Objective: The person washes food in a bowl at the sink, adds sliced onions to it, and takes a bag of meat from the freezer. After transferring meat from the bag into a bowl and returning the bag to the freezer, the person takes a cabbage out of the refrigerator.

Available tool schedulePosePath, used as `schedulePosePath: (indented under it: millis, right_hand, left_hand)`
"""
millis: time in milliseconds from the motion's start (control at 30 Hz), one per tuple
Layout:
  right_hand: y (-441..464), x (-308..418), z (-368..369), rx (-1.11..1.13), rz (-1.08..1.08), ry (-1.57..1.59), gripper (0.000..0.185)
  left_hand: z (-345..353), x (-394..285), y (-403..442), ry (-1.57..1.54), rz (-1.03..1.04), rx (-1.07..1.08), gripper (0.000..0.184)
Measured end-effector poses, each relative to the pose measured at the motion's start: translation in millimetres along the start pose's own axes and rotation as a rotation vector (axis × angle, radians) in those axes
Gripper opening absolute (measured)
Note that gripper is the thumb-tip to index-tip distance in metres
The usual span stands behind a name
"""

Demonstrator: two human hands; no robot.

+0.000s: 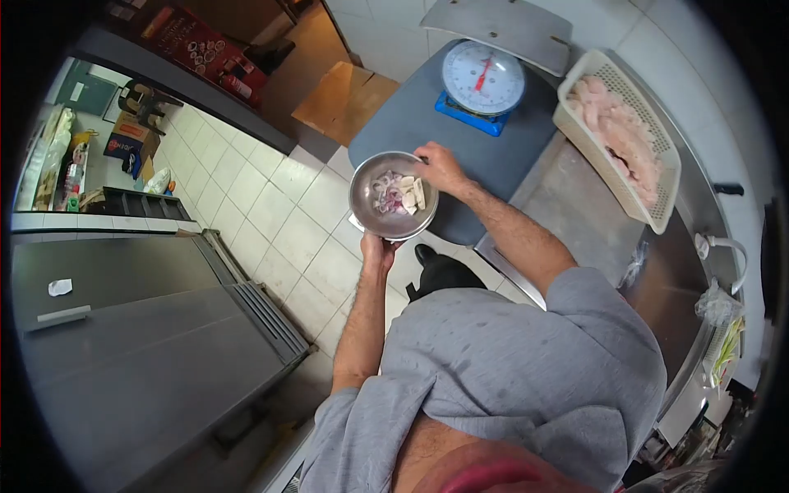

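A round metal bowl point(358, 197) holds sliced purple onion point(389, 194) and pale, whitish pieces point(411, 195). Below its near edge, my left hand point(379, 251) supports the bowl, fingers wrapped partly under it. My right hand point(441, 168) is at the bowl's right rim, fingers curled together around something dark and small that I cannot make out. Under the bowl, a bit of something white shows at the lower left.
A blue scale point(483, 78) stands on the grey board point(403, 111). To its right, a white perforated basket point(667, 177) holds pale pink meat or fish. A knife point(728, 189) lies beyond it. Steel refrigerator point(156, 329) at left; cardboard point(345, 100) on the floor.
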State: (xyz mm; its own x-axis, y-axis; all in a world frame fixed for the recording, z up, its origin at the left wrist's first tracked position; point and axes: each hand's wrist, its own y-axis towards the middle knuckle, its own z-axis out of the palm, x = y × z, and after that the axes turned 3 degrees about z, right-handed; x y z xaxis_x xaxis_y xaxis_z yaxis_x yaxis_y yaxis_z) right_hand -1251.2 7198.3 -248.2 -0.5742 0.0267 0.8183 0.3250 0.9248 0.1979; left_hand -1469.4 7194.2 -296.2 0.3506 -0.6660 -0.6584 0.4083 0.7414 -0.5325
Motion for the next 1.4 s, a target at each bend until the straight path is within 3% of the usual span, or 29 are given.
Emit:
schedulePosePath:
  millis: [200, 333, 400, 433, 467, 533, 600, 667, 733, 800, 833, 900, 933, 1000, 1067, 1133, 1233, 1367, 1400]
  right_hand:
    - [54, -8, -4, -0.041, 0.033, 0.012, 0.019]
    - [71, -13, -13, -0.052, 0.206, 0.026, 0.024]
    - [75, -13, -17, -0.076, 0.225, 0.002, 0.026]
    - [76, -14, -19, -0.106, 0.213, -0.03, 0.025]
    - [82, -26, -20, -0.129, 0.206, -0.053, 0.025]
    - [84, -31, -21, -0.132, 0.209, -0.086, 0.024]
    - [83, -36, -16, -0.128, 0.215, -0.104, 0.024]
    - [83, -38, -17, -0.075, 0.266, -0.098, 0.024]
    - [83, -45, -13, -0.099, 0.24, -0.069, 0.022]
    - [87, -17, -15, -0.324, 0.189, -0.013, 0.018]
    - [87, -14, -15, -0.314, 0.183, -0.011, 0.018]
    - [86, -10, -14, -0.122, -0.137, -0.131, 0.016]
    - [84, -16, -11, -0.104, -0.155, -0.12, 0.016]
    - [79, -28, 2, 0.191, -0.184, -0.254, 0.017]
    - [77, -23, 10, 0.168, -0.193, -0.342, 0.019]
    - [82, -11, 15, 0.09, -0.172, -0.315, 0.023]
    - [104, 27, 28, 0.035, -0.1, -0.198, 0.021]
    - [163, 77, 96, 0.122, -0.157, 0.042, 0.018]
    - [171, 103, 125, 0.128, -0.196, 0.063, 0.018]
  left_hand:
    - [10, -33, 67, 0.044, -0.051, 0.007, 0.042]
    - [16, -37, 105, 0.124, -0.121, 0.055, 0.039]
    - [13, -34, 116, 0.272, -0.137, -0.031, 0.039]
    - [14, -35, 119, 0.316, -0.015, -0.069, 0.039]
    - [25, -40, 120, 0.311, -0.025, -0.076, 0.039]
    - [36, -61, 106, 0.374, 0.281, -0.17, 0.043]
    - [20, -63, 115, 0.43, 0.288, -0.111, 0.034]
    - [22, -68, 115, 1.011, 0.413, -0.053, 0.027]
    - [16, -56, 127, 0.979, 0.317, -0.089, 0.031]
    - [5, -43, 137, 0.97, 0.393, -0.078, 0.031]
    - [5, -42, 137, 0.965, 0.395, -0.089, 0.031]
    - [3, -39, 135, 1.028, 0.358, -0.071, 0.033]
    - [8, -42, 131, 1.019, 0.364, -0.097, 0.033]
    - [20, -62, 117, 0.999, 0.218, -0.022, 0.035]
    - [-3, -64, 118, 1.013, 0.334, 0.115, 0.039]
    - [-32, -70, 112, 0.867, 0.309, 0.076, 0.041]
    - [-95, -90, 77, 0.878, 0.328, -0.167, 0.042]
    - [-259, -58, 27, 0.834, 0.261, -0.623, 0.038]
    - [-293, -62, -16, 0.917, 0.144, -0.719, 0.035]
